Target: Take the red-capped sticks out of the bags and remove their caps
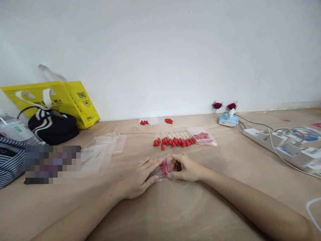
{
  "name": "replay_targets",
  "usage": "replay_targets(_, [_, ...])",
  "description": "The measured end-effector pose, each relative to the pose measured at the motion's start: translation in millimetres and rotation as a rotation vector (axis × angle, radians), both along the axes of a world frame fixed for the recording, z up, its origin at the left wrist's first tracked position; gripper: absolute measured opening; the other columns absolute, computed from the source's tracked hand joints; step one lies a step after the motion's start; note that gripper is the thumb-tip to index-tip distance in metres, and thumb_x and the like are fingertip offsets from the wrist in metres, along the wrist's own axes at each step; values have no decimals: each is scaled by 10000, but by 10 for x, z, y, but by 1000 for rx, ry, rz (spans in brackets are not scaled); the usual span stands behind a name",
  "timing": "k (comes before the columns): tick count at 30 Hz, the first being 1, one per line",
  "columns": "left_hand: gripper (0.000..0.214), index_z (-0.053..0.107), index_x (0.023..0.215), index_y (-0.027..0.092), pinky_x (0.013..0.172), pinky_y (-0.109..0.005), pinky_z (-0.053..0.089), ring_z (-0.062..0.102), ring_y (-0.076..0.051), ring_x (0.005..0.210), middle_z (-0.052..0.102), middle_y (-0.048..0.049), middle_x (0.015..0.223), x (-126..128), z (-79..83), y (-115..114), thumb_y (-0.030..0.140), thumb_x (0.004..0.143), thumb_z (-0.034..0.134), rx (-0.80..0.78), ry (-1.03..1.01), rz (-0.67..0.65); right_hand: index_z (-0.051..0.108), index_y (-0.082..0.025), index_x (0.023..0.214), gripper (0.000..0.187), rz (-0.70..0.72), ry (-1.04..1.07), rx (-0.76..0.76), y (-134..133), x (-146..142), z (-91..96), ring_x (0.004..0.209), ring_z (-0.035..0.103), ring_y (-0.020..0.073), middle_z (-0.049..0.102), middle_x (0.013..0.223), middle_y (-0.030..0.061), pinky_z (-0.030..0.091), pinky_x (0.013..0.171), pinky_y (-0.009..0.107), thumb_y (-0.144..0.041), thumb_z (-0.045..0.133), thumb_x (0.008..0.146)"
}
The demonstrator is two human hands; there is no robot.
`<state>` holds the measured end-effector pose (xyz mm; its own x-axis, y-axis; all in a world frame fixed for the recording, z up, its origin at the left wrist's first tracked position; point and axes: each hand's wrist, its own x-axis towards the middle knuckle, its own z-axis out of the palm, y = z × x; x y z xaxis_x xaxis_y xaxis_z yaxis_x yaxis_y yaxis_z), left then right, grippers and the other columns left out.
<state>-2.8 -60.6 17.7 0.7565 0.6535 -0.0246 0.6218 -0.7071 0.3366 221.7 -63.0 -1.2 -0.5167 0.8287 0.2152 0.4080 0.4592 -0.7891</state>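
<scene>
A clear plastic bag (165, 168) with red pieces inside lies on the table between my hands. My left hand (142, 177) rests on its left part, fingers stretched out and flat over the plastic. At the bag's right end, my right hand (187, 168) pinches the plastic between thumb and curled fingers. Just beyond the hands is a row of red drop-shaped heads on thin pale sticks (175, 141). To the right of that row lies a stack of clear bags with red pieces (204, 137).
Flat clear zip bags (100, 150) lie at left. Two small bagged bunches of red heads (144, 122) sit near the wall. A yellow bag (87, 107) and black pouch (54, 125) stand far left. Tissues (228, 119) and power strips with cables (286, 144) occupy the right.
</scene>
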Motion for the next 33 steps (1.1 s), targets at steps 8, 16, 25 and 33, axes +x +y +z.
replay_targets(8, [496, 155, 1369, 237, 1076, -454, 129, 207, -184, 1302, 263, -31, 1411, -24, -27, 31, 365, 902, 262, -16, 25, -28, 537, -165, 643, 134, 27, 13, -3, 21, -51, -27, 517, 427, 55, 494, 567, -65, 322, 488, 166, -208, 658, 605])
replay_targets(16, [462, 150, 1365, 264, 1088, -423, 105, 197, -156, 1305, 234, 7, 1420, -20, -20, 35, 331, 916, 231, -11, 31, -63, 585, -164, 688, 131, 3, -82, 283, 34, 16, -29, 588, 494, 97, 566, 622, -19, 352, 588, 227, -292, 609, 670])
replay_targets(25, [466, 136, 1367, 258, 1084, -427, 108, 175, -162, 1311, 216, -7, 1424, -14, -8, 26, 334, 917, 227, -6, 31, -74, 611, -193, 809, 125, 113, -86, 388, 62, 134, 40, 732, 555, 125, 599, 841, 23, 400, 671, 247, -254, 603, 700])
replay_targets(33, [444, 185, 1354, 286, 1085, -420, 93, 178, -162, 1309, 216, 10, 1422, -42, 15, 56, 324, 915, 241, -56, 15, -74, 555, -153, 660, 134, 4, 149, -42, 166, 300, -3, 591, 516, 88, 567, 685, -4, 414, 537, 206, -218, 658, 603])
